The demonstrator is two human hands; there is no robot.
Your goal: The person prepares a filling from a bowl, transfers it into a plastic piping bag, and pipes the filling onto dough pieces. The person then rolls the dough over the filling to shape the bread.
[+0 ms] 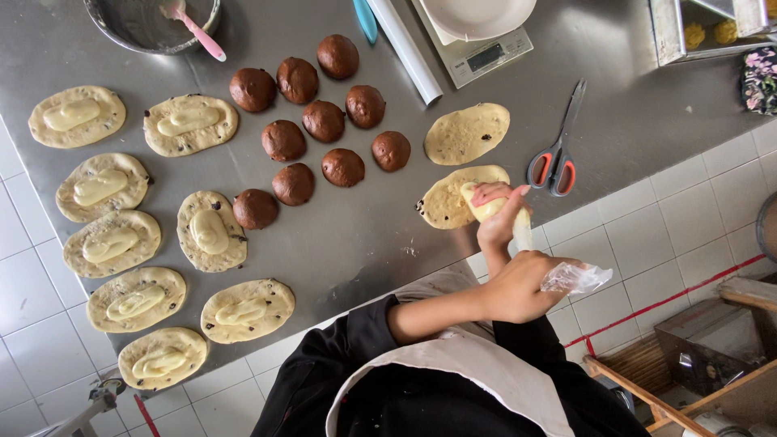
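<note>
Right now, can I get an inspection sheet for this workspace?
Surface: steel counter, a few crumbs near its edge.
Job's things: piping bag over a plain dough oval; second plain oval; eight cream-topped ovals; ten brown balls.
Clutter: scissors, scale, bowl, white roll.
Fingers: left hand grips the bag's top; right hand pinches near its tip.
Cables: nothing seen.
Surroundings: white tiles, wooden crate.
</note>
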